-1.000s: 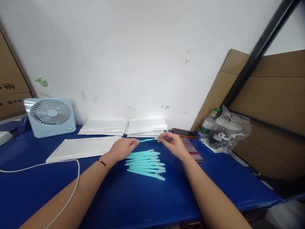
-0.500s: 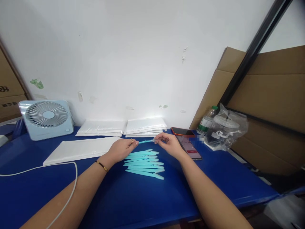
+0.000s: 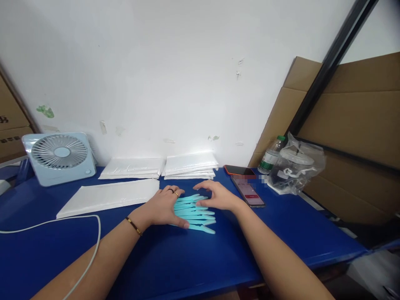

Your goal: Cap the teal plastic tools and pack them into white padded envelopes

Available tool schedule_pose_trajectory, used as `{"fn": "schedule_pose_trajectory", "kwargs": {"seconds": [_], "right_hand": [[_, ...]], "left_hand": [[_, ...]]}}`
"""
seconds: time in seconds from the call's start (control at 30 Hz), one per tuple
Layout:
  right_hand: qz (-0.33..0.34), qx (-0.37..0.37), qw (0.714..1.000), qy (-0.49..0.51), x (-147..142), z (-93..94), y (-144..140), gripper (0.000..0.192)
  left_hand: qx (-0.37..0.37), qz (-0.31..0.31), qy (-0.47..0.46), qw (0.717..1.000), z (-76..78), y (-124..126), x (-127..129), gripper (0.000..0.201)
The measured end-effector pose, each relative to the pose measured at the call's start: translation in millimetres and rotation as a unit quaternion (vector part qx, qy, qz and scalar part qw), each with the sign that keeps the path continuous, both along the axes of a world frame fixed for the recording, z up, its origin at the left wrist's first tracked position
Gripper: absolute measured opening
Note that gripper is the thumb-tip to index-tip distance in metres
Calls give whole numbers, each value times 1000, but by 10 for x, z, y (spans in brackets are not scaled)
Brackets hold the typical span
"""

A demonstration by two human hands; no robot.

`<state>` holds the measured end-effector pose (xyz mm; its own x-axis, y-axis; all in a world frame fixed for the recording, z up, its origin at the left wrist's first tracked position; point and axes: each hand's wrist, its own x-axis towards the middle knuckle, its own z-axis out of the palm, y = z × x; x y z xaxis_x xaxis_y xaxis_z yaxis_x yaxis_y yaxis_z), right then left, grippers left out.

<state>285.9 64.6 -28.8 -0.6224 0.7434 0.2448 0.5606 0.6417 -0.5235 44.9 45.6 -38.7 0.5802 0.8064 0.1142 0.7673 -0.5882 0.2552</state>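
Several turquoise eyebrow razors (image 3: 200,216) lie side by side in a row on the blue table, their blade ends pointing right. Over their handle ends is my left hand (image 3: 165,208), thumb at the near side and fingers at the far side, spread apart; its palm hides the left tips. At the far right end of the row, my right hand (image 3: 215,196) has thumb and fingers apart. Its thumb is over or touching the razors' blade ends, and I see nothing held in it.
White flat packets (image 3: 109,198) lie left of the hands, with stacked packets (image 3: 190,164) by the wall. A fan (image 3: 62,158) and a white cable (image 3: 99,233) are at left. Phones (image 3: 250,193), a bottle (image 3: 271,156) and a bagged cup (image 3: 293,166) are at right.
The razor that both hands held above the row has been let go at its far side. Both hands have opened, the left spreading across the handles and the right over the blade ends.
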Motion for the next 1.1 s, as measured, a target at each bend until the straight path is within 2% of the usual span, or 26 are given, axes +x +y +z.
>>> {"fn": "schedule_pose_trajectory", "kwargs": {"seconds": [0.07,0.13,0.2,0.3,0.4,0.5,0.6,0.7,0.73,0.8,0.87,0.93,1.0,1.1], "right_hand": [[30,-16,997,-63,-6,8,-57,73],[40,-18,991,-123,-41,15,-126,83],[29,-12,987,-159,-97,14,-189,73],[18,14,983,-184,-187,-23,-236,44],[23,56,974,-218,-262,-99,-225,28],[11,98,958,-268,-323,-120,-211,23],[-39,146,943,-297,-366,68,-234,24],[-52,171,943,-283,-377,501,-273,25],[-41,170,950,-257,-383,667,-283,35],[-44,170,970,-171,-420,951,-296,55],[-43,162,983,-68,-511,1098,-301,47],[-17,139,990,-11,-640,1083,-302,38],[6,112,993,-21,-750,964,-302,38],[-12,76,996,-53,-756,809,-286,41]], "left_hand": [[-7,-4,15,1000,5,-55,43,88],[-4,2,30,1000,25,-115,109,69],[1,6,51,999,38,-166,182,46],[12,4,79,997,8,-209,281,23],[20,14,78,997,-69,-209,355,19],[26,26,62,997,-127,-188,401,18],[19,56,18,998,-114,-165,421,21],[-29,85,-88,992,-48,-145,415,23],[-38,87,-134,986,-25,-140,411,21],[-34,82,-226,970,5,-132,406,15],[-12,76,-301,950,3,-127,411,11],[0,71,-347,935,-34,-122,420,12],[-6,67,-357,932,-92,-109,417,13],[-15,66,-298,952,-139,-78,355,13]]}}
